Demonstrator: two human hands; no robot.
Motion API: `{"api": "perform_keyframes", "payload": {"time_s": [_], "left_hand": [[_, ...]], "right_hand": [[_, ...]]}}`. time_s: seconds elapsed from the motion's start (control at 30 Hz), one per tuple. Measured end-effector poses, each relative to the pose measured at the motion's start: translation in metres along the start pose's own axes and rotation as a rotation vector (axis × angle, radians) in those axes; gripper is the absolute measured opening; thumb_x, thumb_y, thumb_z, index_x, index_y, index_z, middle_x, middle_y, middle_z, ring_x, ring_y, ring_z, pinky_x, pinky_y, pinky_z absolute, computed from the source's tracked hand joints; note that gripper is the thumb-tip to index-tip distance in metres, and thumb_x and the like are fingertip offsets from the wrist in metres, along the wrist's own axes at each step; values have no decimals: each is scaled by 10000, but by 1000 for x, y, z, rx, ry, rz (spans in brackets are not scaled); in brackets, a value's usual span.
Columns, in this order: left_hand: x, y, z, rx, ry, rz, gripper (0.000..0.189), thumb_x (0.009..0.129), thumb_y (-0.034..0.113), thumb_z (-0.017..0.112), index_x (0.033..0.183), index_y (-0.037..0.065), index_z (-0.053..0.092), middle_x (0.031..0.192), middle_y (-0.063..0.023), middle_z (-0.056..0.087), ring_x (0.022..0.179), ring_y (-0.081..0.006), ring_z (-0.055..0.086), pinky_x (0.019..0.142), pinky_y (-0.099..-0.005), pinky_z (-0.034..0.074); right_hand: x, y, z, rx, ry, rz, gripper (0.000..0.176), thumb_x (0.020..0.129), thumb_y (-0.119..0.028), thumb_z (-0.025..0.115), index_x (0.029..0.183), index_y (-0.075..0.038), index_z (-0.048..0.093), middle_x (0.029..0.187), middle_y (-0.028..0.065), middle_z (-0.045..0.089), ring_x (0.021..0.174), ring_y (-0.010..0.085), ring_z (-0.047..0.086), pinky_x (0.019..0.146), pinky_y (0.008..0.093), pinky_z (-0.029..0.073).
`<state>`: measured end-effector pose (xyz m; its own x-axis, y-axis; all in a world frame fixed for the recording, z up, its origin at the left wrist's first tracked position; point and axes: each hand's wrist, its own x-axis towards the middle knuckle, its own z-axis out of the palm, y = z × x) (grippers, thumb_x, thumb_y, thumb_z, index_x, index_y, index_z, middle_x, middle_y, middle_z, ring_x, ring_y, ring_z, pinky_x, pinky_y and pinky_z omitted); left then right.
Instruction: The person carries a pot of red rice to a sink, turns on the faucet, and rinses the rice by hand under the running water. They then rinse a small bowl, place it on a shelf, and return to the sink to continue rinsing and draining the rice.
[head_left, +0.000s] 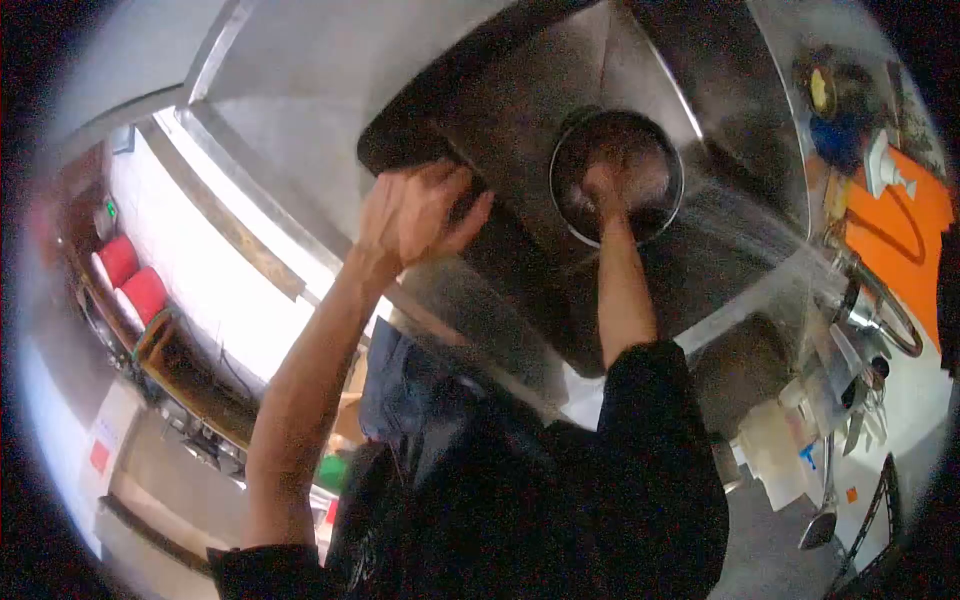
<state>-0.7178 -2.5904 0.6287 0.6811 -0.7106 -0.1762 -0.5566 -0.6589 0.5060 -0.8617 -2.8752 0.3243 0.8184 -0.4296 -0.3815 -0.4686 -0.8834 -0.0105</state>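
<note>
My right hand (604,184) reaches down inside a round metal pot or bowl (683,186) that stands in the steel sink (520,190). Motion and dim light smear its fingers, so I cannot see whether they grip anything. To the left, my left hand (420,212) is over the near left side of the sink, by its dark edge. The fingers are loosely bent and the thumb stands apart from them. Nothing shows in that hand. Water spray (745,215) crosses the sink from the right toward the round vessel.
A metal tap or spray head (865,315) is at the right wall, near a white pump bottle (885,170) and an orange panel (900,240). Utensils (860,410) and pale containers (775,450) are lower right. Red-and-white rolls or cups (140,290) stand far left.
</note>
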Motion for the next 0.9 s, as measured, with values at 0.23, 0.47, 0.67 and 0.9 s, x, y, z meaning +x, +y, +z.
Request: {"api": "perform_keyframes", "payload": {"time_s": [0.23,0.47,0.67,0.9], "left_hand": [[2,-4,-2,-25,-50,-40,306,843,351,617,797,51,655,760,-121,637,679,-318,646,597,-417,534],[-1,-3,-2,-12,-28,2,299,844,354,617,825,57,649,764,-126,632,683,-324,643,594,-422,532],[-1,-4,1,-31,-46,-25,307,841,360,619,824,55,646,762,-133,629,678,-330,645,581,-427,532],[1,-3,0,-4,-5,-19,323,842,374,612,810,55,640,728,-136,622,646,-337,637,576,-433,531]], "right_hand": [[14,18,-25,200,-36,0,645,703,-300,715,1285,-68,562,1377,214,470,1381,421,253,1139,579,126],[9,23,5,-91,-68,-16,468,844,-281,548,1269,-89,573,1348,215,498,1281,415,415,1082,607,258],[-30,20,8,-8,109,79,463,862,-285,537,1285,-96,551,1355,214,487,1268,417,431,1072,597,288],[-45,29,22,102,95,59,537,832,-301,593,1319,-95,503,1374,212,460,1285,415,403,1075,574,287]]}}
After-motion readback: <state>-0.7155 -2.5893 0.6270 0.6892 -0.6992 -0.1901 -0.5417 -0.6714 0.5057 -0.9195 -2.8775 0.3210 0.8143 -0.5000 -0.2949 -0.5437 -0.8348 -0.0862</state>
